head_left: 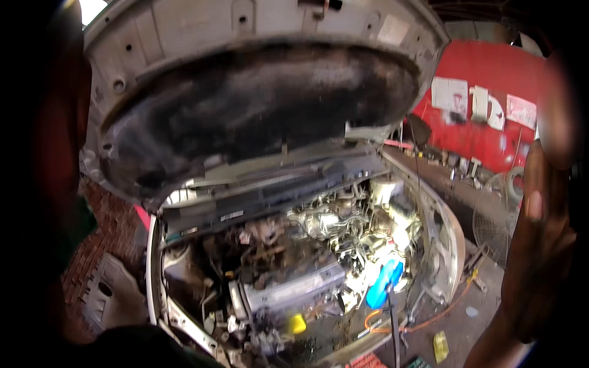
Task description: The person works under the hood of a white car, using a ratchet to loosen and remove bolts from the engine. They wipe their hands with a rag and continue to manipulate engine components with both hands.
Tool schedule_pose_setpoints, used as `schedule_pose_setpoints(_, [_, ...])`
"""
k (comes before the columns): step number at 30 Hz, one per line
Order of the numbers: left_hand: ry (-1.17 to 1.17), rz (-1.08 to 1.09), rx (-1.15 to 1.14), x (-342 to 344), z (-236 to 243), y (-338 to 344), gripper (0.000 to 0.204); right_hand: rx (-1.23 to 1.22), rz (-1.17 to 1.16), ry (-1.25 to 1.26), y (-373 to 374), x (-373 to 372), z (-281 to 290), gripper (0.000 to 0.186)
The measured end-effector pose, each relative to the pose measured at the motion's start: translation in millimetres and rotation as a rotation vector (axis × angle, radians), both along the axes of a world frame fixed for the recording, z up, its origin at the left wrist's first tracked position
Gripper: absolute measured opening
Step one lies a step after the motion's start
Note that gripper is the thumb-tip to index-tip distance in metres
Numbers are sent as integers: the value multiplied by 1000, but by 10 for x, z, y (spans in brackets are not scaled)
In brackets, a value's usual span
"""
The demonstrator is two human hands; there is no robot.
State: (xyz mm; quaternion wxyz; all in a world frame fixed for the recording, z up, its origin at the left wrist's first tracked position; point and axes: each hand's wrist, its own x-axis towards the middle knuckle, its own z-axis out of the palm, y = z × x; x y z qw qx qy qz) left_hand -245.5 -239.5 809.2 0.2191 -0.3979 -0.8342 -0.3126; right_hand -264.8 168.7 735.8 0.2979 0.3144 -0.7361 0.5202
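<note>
My right hand [546, 227] is raised close at the right edge, its fingers partly showing and apart, with nothing visible in them. At the left edge, my left hand [64, 116] is a dark, blurred shape whose fingers I cannot make out. Neither hand touches the car in view. Between them lies an engine bay with a grey engine cover [294, 288] under a raised hood [264, 104]. A blue object [384, 284] sits at the bay's right front beside brightly lit parts. A yellow piece [297, 324] is at the engine's front.
A red panel [478, 141] with papers on it stands at the back right. Near it is a round wire fan guard [492, 224]. An orange cord [442, 310] runs over the floor. A grey panel [113, 294] lies at left by the brick floor [101, 227].
</note>
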Motion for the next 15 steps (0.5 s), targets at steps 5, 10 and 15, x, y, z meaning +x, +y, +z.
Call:
schedule_pose_setpoints(5, [120, 13, -38, 106, 269, -128, 68, -14, 23, 92, -17, -13, 189, 45])
schedule_pose_setpoints(10, [53, 28, -7, 100, 152, -268, 70, -21, 55, 26, -112, -80, 53, 48])
schedule_pose_setpoints(15, [97, 9, 18, 159, 92, -286, 72, 54, 16, 38, -89, 129, 92, 51])
